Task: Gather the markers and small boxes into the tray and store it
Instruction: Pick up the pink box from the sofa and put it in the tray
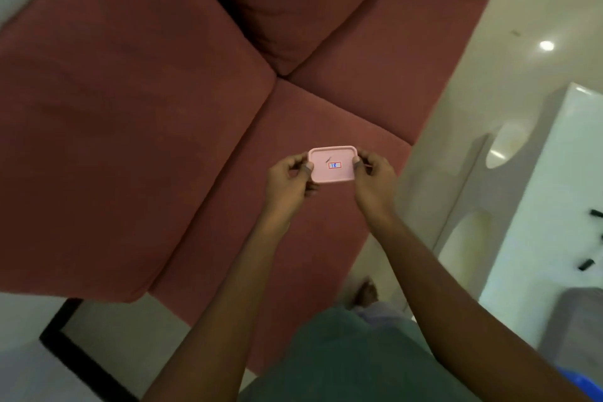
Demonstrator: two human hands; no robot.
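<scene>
Over the red sofa, the left hand and right hand are pinching the pink tray by its short ends, thumbs on top, and so light an edge grip is probably risking it tipping or slipping.

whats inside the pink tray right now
The pink tray holds only a red-bordered label reading 18 and a small dark mark. The thumbs of the left hand and right hand cover parts of its side edges.

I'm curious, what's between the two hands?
The pink tray, gripped at its short ends by the left hand and right hand, in the head view.
</scene>
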